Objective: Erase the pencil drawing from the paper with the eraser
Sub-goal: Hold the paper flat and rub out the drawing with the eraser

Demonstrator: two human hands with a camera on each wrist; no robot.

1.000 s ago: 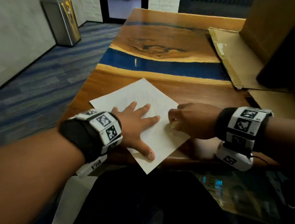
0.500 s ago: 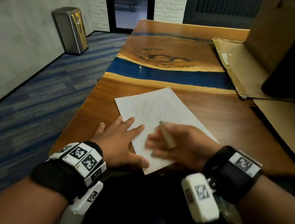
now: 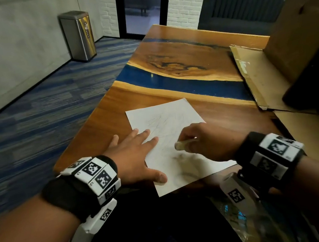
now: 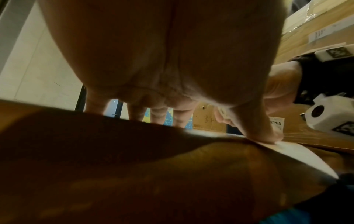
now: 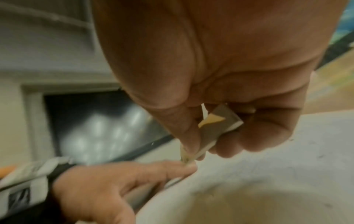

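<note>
A white sheet of paper (image 3: 168, 132) with faint pencil lines lies on the wooden table (image 3: 101, 124), its near corner hanging over the table's front edge. My left hand (image 3: 136, 154) lies flat with spread fingers on the paper's left edge, thumb (image 4: 268, 136) pressing the sheet (image 4: 298, 153). My right hand (image 3: 202, 141) hovers over the middle of the paper and pinches a pale eraser (image 3: 182, 144) between thumb and fingers. In the right wrist view the eraser (image 5: 214, 130) is a thin grey-white slab, its tip just above the paper (image 5: 268, 166).
Flattened cardboard (image 3: 259, 78) and a large cardboard box (image 3: 301, 25) crowd the table's right side. A blue resin strip (image 3: 180, 83) crosses the table behind the paper. A steel bin (image 3: 79, 35) stands on the carpet at the far left wall.
The view has shifted upward. My right hand, which reached across beside the left hand half a second ago, has swung out to the right and now holds the eraser over the paper's middle.
</note>
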